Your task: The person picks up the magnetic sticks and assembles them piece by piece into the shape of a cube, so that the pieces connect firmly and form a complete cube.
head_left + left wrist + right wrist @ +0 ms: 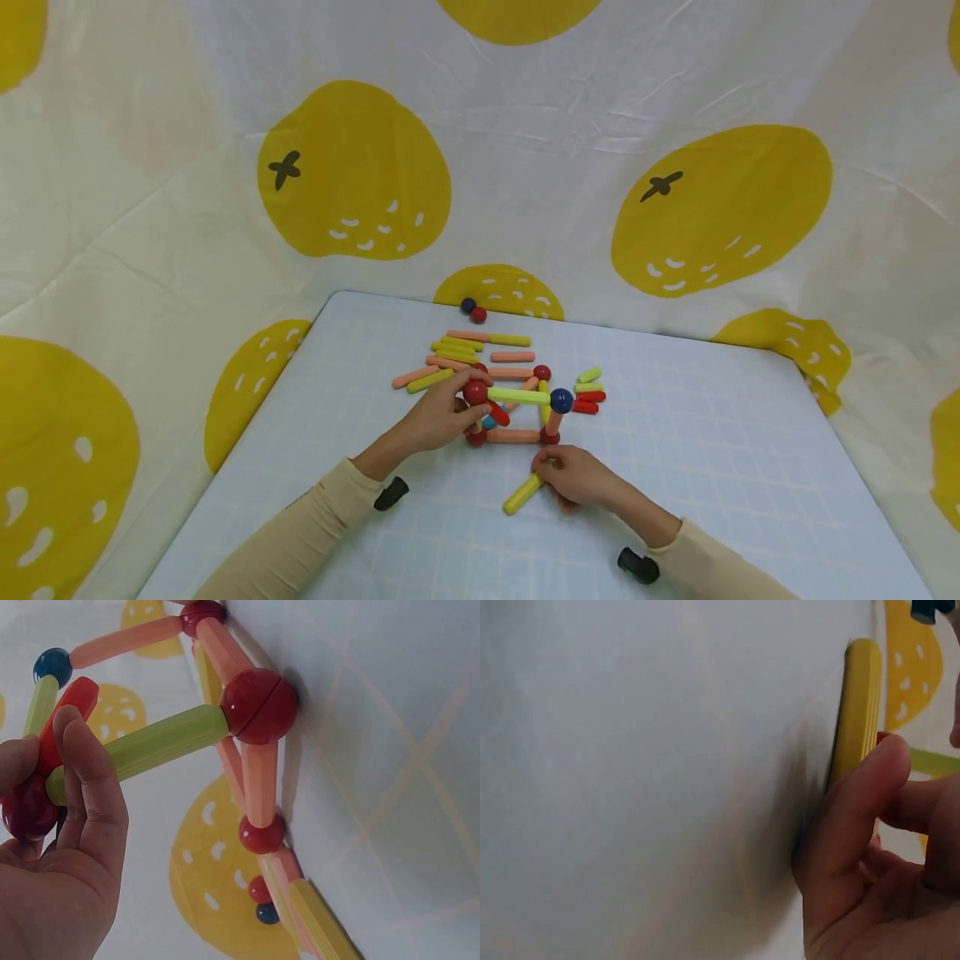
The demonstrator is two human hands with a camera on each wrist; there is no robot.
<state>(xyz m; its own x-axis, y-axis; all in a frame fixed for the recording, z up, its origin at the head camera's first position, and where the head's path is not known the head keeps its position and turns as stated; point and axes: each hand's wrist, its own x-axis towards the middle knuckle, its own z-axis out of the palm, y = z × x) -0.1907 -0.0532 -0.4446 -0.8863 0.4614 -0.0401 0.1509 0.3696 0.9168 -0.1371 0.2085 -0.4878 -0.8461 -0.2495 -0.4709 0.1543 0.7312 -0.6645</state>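
My left hand is at the upper left corner of a frame of rods and balls, its fingers pinching a red rod beside a red ball. A light green rod runs from that ball to a blue ball. Another green rod slants to a lower red ball. Orange rods form part of the base. Nearer the front, my right hand pinches one end of a yellow rod, which lies along the tabletop. Its fingers partly hide that end.
Loose yellow and orange rods lie behind and left of the frame. Short green and red rods lie to its right. A loose blue ball and red ball sit by the table's back edge, against a patterned cloth.
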